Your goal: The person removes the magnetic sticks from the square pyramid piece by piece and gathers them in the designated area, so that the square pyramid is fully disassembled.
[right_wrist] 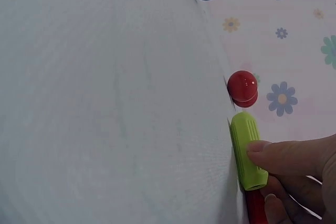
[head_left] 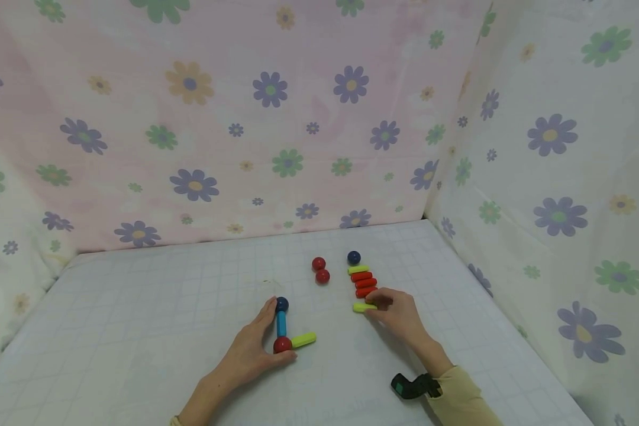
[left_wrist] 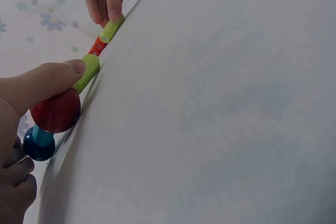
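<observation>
In the head view my left hand [head_left: 249, 354] spans a small joined piece, thumb at its red ball [head_left: 282, 344] and fingertips at its dark blue ball [head_left: 282, 304]. A light blue rod [head_left: 281, 324] links the two balls, and a yellow-green rod [head_left: 304, 339] sticks out sideways from the red one. Over to the right, my right hand [head_left: 400, 315] pinches a separate yellow-green rod [right_wrist: 247, 153] between thumb and fingers, at the near end of a row of rods. From the left wrist view, the left thumb [left_wrist: 55, 80] lies along the red ball and the attached rod.
Beyond the right hand, several red rods [head_left: 365, 283] and another yellow-green rod [head_left: 358, 270] lie in a row, with a dark blue ball [head_left: 354, 257] behind. Two loose red balls [head_left: 322, 276] sit left of them. Flowered cloth [head_left: 298, 195] hangs behind the white table [head_left: 138, 331].
</observation>
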Demonstrator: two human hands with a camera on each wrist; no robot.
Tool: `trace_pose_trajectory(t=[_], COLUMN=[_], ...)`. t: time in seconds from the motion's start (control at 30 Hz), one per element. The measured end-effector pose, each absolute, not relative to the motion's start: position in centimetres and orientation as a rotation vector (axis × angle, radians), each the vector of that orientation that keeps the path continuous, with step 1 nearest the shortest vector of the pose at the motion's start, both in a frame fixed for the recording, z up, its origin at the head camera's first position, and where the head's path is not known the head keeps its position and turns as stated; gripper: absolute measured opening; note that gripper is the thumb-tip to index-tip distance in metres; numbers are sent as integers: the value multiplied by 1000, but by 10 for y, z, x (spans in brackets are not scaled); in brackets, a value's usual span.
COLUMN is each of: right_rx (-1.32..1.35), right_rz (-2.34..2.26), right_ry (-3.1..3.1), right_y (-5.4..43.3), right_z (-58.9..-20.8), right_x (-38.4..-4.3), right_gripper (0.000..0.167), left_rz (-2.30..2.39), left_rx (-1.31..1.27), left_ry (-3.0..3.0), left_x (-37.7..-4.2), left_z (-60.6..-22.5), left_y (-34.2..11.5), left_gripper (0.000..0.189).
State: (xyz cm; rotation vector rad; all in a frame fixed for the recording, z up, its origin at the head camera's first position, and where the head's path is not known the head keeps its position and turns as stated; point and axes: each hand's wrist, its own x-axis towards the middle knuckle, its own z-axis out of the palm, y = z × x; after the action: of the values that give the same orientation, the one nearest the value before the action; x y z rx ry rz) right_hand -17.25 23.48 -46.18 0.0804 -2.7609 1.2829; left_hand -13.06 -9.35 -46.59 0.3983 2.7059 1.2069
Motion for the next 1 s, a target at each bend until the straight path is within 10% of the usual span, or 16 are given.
trace_pose_trajectory(t=[1.0], right_rx=[945], right_rz=[1498], right_ry=[-2865], right_y=[146], right_z=[-441], right_x=[-174], right_gripper=[26], left_rz=[1205], left_rx=[379], left_ry=[2703], left_x=[-131], left_z=[-468], left_y=[-94], left_gripper=[114])
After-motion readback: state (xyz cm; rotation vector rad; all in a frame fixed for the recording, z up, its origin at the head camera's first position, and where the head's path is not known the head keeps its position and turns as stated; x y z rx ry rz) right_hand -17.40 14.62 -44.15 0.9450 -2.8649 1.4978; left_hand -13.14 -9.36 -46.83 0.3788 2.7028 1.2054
